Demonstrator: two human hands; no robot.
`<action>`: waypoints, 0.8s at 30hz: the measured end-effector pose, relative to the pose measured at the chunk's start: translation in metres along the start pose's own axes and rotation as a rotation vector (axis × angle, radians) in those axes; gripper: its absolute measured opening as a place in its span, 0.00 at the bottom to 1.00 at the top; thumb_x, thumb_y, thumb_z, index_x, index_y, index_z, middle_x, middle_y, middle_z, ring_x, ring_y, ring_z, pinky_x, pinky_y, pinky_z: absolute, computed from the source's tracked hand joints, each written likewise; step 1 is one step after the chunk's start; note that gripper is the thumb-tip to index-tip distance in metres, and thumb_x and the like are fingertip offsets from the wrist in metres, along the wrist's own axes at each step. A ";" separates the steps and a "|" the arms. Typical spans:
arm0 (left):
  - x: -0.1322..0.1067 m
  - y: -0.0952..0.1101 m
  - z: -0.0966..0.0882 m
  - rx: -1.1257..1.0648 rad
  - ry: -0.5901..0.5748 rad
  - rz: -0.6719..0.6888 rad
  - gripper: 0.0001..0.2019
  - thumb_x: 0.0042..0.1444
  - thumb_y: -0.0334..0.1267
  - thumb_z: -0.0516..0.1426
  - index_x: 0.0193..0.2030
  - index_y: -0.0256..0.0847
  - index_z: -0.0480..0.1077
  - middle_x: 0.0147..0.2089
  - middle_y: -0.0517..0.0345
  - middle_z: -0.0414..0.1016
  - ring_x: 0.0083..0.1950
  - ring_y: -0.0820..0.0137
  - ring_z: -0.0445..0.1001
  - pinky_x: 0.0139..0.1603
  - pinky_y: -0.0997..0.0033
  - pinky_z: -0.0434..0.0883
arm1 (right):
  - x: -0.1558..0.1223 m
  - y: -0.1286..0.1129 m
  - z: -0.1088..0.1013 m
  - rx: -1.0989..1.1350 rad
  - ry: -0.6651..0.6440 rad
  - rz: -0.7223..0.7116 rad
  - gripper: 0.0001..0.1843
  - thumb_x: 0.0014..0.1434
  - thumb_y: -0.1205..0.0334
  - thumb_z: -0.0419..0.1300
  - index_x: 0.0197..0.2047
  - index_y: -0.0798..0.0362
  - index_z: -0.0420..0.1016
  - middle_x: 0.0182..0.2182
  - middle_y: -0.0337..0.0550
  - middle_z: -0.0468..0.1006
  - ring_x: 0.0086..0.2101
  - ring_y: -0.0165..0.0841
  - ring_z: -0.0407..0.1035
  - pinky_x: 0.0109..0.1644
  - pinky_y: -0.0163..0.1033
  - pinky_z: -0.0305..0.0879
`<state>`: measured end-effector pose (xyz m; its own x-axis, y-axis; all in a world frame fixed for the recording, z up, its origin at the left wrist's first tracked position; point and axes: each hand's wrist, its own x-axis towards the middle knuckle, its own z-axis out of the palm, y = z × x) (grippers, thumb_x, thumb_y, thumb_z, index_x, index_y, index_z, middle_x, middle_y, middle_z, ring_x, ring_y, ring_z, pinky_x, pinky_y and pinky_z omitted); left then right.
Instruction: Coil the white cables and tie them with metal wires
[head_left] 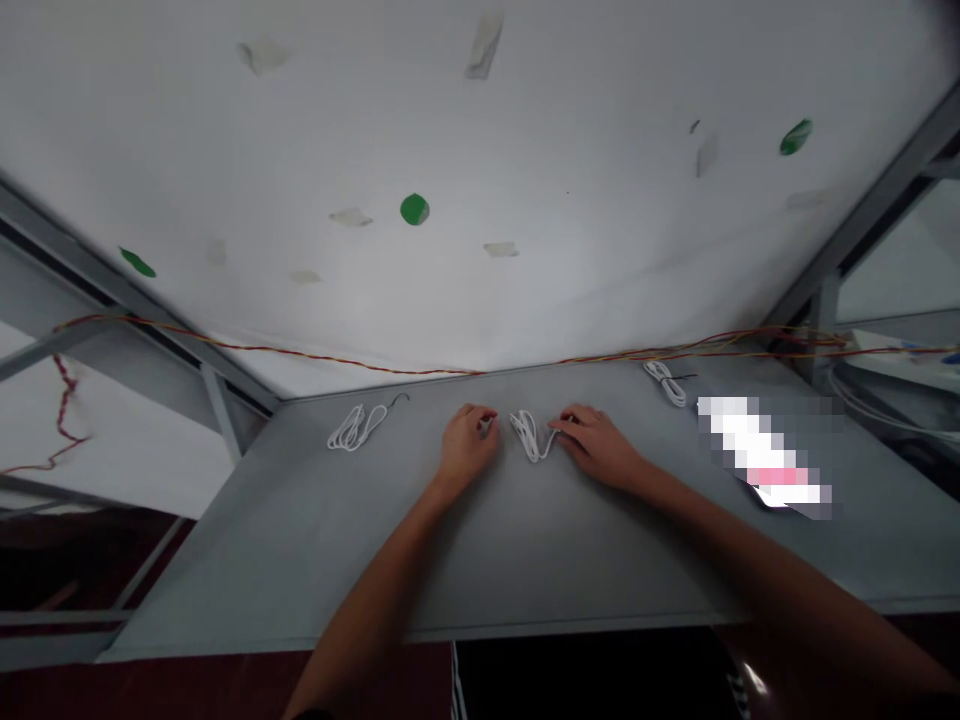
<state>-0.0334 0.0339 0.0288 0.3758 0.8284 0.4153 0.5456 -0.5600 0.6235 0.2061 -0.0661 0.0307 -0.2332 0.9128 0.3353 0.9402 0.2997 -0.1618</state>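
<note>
A bundle of white cable [527, 437] lies in loops on the grey shelf between my two hands. My right hand [600, 447] is closed in a pinch on one end of this cable, just right of the loops. To the left, my left hand [466, 445] has its fingers curled together, a short gap from the loops. A small pale bit shows between its thumb and finger, too small to name. Farther left lies another coiled white cable [356, 428] with a dark tie at its upper end. A third coiled white cable [665, 383], bound with a dark tie, lies at the back right.
A phone-like thing with a bright, pixelated surface [765, 455] lies on the grey shelf [525, 560] at right. Red and yellow twisted wires [322, 355] run along the back, before a white panel [465, 130] with green stickers. Grey metal frames [225, 405] stand at both sides.
</note>
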 end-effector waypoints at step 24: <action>-0.002 0.024 0.028 0.122 -0.274 -0.082 0.10 0.60 0.43 0.58 0.33 0.41 0.75 0.40 0.52 0.75 0.48 0.59 0.74 0.52 0.60 0.65 | 0.002 -0.007 -0.012 0.318 -0.056 -0.097 0.17 0.66 0.74 0.51 0.46 0.51 0.80 0.44 0.48 0.73 0.44 0.35 0.70 0.52 0.40 0.67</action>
<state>-0.0003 0.0184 0.0241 0.5056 0.8473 0.1625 0.6619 -0.5017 0.5569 0.2018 -0.0697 0.0432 -0.3394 0.8869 0.3133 0.7907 0.4494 -0.4157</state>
